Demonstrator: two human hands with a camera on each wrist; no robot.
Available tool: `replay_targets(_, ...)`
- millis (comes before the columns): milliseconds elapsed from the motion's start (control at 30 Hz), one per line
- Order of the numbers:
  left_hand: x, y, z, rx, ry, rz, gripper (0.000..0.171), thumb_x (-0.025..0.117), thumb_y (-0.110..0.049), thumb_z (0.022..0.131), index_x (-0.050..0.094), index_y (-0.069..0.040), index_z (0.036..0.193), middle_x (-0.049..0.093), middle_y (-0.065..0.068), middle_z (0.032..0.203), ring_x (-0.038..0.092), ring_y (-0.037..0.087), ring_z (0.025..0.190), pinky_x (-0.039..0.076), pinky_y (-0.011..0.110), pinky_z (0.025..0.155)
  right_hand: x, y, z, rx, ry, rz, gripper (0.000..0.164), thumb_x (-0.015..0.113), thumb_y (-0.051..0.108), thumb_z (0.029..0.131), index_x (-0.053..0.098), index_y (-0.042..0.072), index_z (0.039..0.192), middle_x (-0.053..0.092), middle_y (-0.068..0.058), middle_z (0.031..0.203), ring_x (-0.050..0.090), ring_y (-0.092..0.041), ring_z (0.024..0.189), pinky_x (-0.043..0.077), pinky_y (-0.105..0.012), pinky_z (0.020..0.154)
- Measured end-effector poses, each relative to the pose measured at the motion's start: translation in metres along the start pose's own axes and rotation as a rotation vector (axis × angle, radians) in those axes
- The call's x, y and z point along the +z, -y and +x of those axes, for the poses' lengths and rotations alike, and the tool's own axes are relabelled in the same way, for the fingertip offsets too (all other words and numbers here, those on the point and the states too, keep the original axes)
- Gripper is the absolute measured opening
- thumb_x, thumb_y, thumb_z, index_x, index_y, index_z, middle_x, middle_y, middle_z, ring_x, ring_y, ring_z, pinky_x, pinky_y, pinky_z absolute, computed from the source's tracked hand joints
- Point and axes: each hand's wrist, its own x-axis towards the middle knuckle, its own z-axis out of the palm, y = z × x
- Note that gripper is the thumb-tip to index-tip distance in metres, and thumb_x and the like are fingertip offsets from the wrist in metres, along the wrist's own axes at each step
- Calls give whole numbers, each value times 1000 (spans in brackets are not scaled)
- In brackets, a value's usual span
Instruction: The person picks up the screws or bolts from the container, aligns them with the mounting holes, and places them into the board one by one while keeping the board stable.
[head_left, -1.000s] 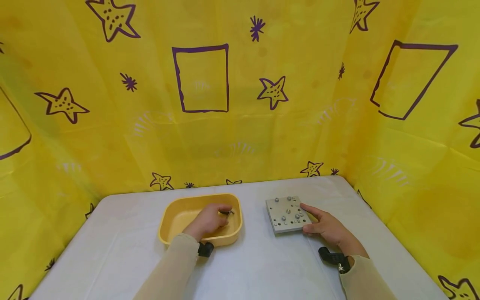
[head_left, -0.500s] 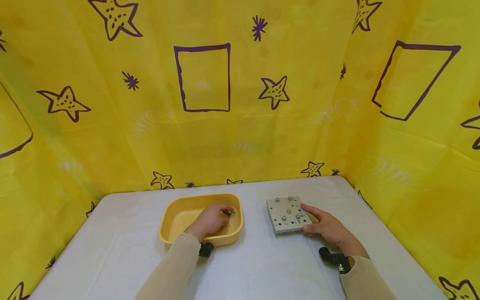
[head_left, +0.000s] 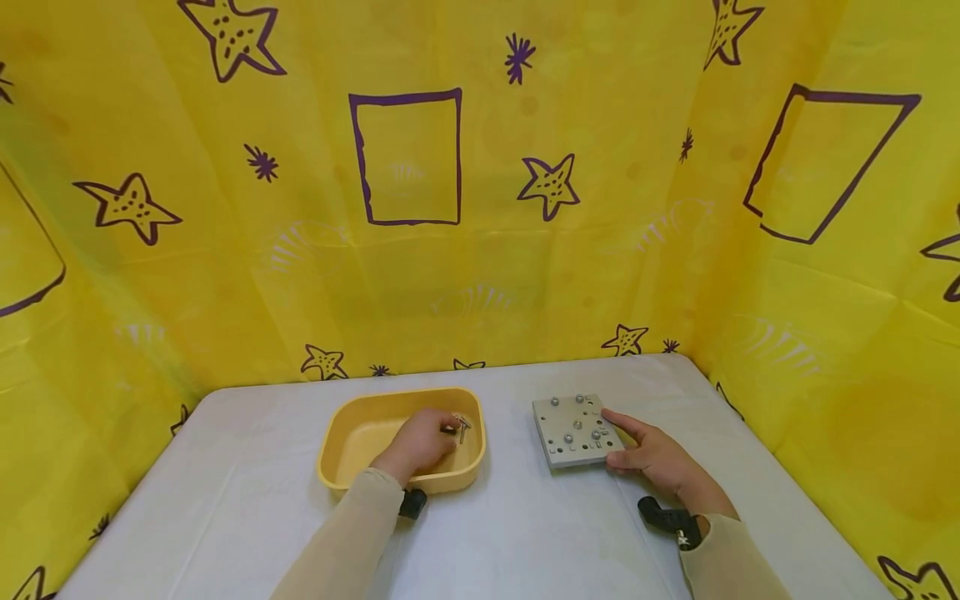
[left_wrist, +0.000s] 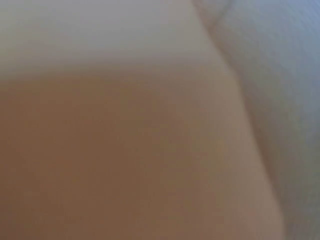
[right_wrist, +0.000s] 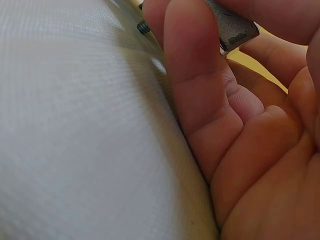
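Note:
My left hand reaches into the yellow bin, fingers bent. By its fingertips are small metal screws; whether any is pinched is hidden. In the left wrist view only blurred skin and sleeve show. With thumb and fingers, my right hand grips the right edge of a grey metal plate. Several round-headed bolts and small holes dot the plate's top. In the right wrist view a plate corner appears between the fingers, and a threaded bolt end sticks out beside them.
Bin and plate stand apart on a white-covered table. Yellow curtains printed with purple stars and squares close off the back and sides. A black wrist camera is strapped at the right cuff.
Inside the bin, my left fingers shift slightly and the screws at their tips change position, now showing more clearly. The right hand and the plate stay in place.

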Motion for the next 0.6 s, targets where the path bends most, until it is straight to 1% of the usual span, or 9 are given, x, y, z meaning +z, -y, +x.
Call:
replay_targets(67, 0, 1, 0, 10, -11, 31, 29, 70, 1, 80, 75, -5, 108, 69, 9, 108, 61, 25, 100, 47, 44, 94, 0, 0, 0, 0, -1, -4, 87, 86, 23, 76, 45, 23, 152, 33, -16, 156, 38, -36, 128, 7, -62, 111)
replay_targets(233, 0, 1, 0, -7, -38, 109, 27, 69, 1, 84, 76, -7, 109, 70, 8, 109, 62, 27, 105, 47, 45, 96, 0, -1, 0, 3, -1, 9, 88, 87, 23, 75, 45, 24, 152, 32, -14, 157, 37, -36, 129, 7, -61, 112)
replay_targets(367, -1, 0, -1, -35, -55, 186, 27, 65, 2, 88, 76, -12, 108, 70, 5, 108, 63, 23, 101, 49, 43, 94, 0, -1, 0, -5, 5, 14, 88, 87, 23, 75, 44, 23, 152, 32, -14, 158, 36, -36, 130, 6, -61, 112)
replay_targets(467, -1, 0, -2, -53, -52, 204, 28, 63, 3, 89, 76, -13, 107, 70, 3, 108, 62, 20, 97, 49, 42, 93, 0, 0, 0, -18, 10, 4, 88, 86, 23, 76, 43, 21, 153, 31, -16, 158, 34, -36, 132, 4, -64, 112)
replay_targets(600, -2, -2, -3, -62, -48, 207, 27, 61, 2, 90, 76, -13, 107, 70, 3, 107, 62, 20, 97, 50, 42, 93, 0, 1, -1, -23, 8, -2, 87, 86, 22, 77, 44, 21, 152, 32, -15, 157, 34, -35, 133, 3, -64, 112)
